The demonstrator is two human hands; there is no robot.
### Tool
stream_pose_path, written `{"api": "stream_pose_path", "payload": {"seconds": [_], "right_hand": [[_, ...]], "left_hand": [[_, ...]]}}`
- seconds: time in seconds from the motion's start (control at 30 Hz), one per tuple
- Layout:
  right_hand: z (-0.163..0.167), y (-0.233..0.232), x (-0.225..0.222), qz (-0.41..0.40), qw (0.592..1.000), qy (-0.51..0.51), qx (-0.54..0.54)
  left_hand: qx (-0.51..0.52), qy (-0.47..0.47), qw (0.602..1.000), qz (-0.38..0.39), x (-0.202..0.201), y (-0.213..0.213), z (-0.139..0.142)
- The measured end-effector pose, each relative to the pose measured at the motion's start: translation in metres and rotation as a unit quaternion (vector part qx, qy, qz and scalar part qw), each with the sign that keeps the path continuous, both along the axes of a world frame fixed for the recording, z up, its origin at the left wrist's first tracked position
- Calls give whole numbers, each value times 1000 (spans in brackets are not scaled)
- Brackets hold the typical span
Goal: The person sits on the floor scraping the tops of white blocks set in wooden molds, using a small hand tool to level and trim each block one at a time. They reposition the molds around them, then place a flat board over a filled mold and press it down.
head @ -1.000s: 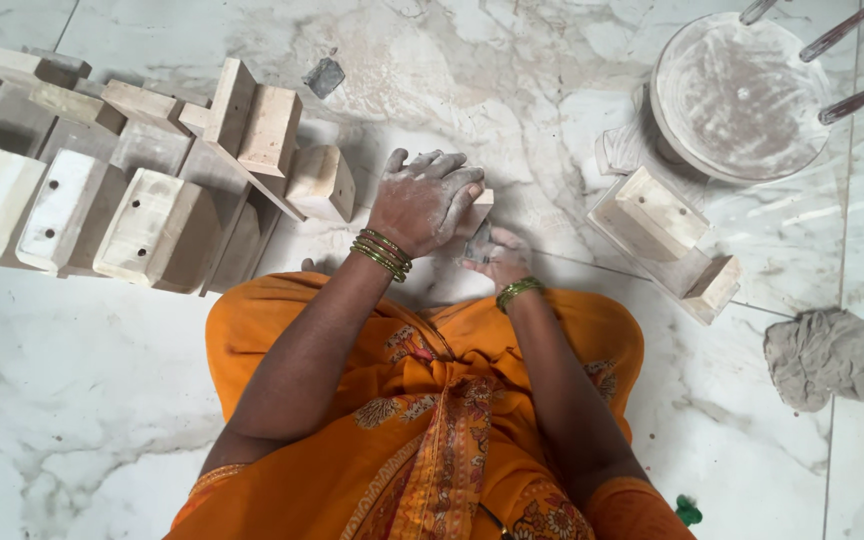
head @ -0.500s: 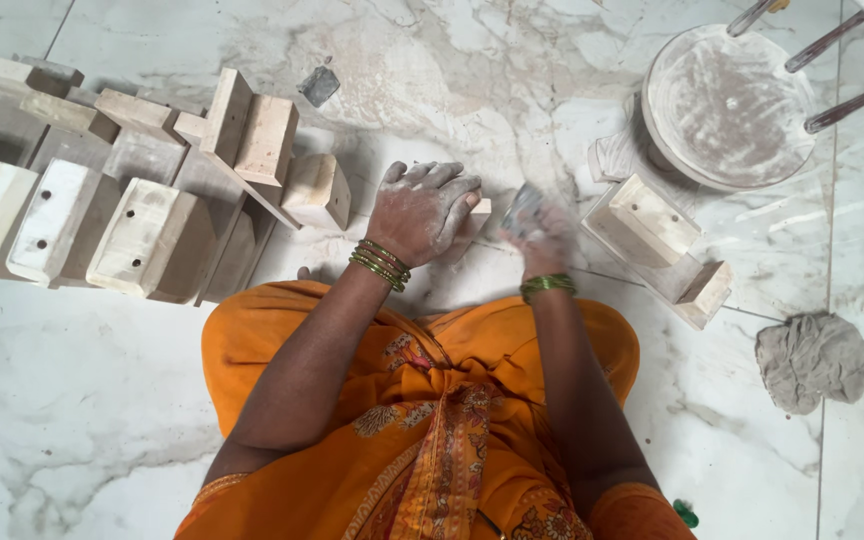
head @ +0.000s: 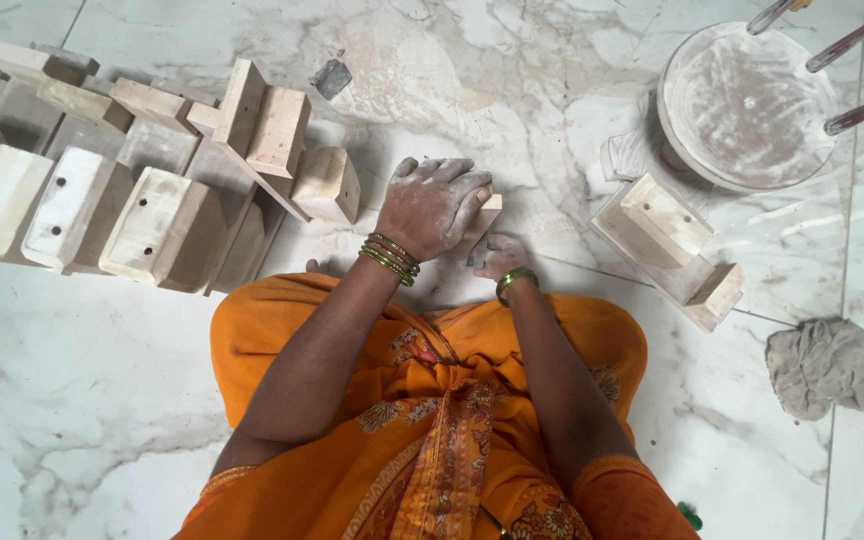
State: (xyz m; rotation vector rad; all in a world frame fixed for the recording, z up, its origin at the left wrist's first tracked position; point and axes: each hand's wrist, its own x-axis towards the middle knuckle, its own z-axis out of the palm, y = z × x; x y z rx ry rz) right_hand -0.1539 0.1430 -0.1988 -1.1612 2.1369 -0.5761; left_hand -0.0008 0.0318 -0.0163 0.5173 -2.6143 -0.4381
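Now | wooden block [head: 487, 212] under left hand [head: 432, 205] | right hand [head: 495, 255] beside

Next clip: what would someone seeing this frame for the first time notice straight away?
At centre, the dusty left hand presses down on a pale wooden block on the marble floor, with the right hand tucked against the block's near side. To the left lies a heap of similar wooden blocks. At upper right sits a round powder-coated bowl, with a crumpled grey rag at lower right.
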Motion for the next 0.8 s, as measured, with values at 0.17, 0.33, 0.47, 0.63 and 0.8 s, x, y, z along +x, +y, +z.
{"api": "stream_pose_path", "payload": {"seconds": [0.17, 0.33, 0.47, 0.63, 0.8], "right_hand": [[6, 17, 3, -316, 821, -436, -191], [39, 26, -3, -301, 800, -452, -256], [104, 28, -2, -229, 859, -379, -258], [183, 37, 2, -117, 773, -478, -400], [182, 34, -16, -223, 800, -348, -435]], "left_hand": [[4, 5, 1000, -1, 0, 0, 0], [11, -6, 1000, -1, 0, 1, -1], [6, 0, 1000, 4, -1, -1, -2], [17, -7, 1000, 2, -2, -4, -9], [29, -61, 998, -3, -3, -18, -17]]}}
